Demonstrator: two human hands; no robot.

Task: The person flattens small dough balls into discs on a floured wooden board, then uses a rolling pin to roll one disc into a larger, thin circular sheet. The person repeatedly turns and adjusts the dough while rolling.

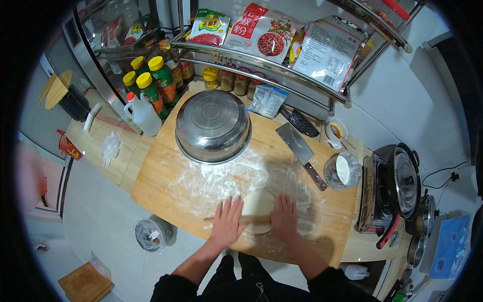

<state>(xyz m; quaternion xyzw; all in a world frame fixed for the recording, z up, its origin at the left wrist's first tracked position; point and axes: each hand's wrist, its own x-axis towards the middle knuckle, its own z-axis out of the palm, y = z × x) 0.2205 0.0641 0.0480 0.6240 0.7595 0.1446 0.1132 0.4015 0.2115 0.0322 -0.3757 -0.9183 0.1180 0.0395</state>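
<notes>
A round sheet of dough lies on a floured wooden board, close to its front edge. Across the dough runs a wooden rolling pin. My left hand presses flat over the pin's left part, fingers stretched forward. Over its right part rests my right hand, also flat, with fingers extended and slightly blurred. Neither hand's fingers wrap around the pin. White flour is spread behind the dough.
An upturned steel basin stands at the board's back left. To the right lie a cleaver and a bag-lined bowl of flour. Beyond are a gas stove and lidded pan. A steel rack overhangs the back.
</notes>
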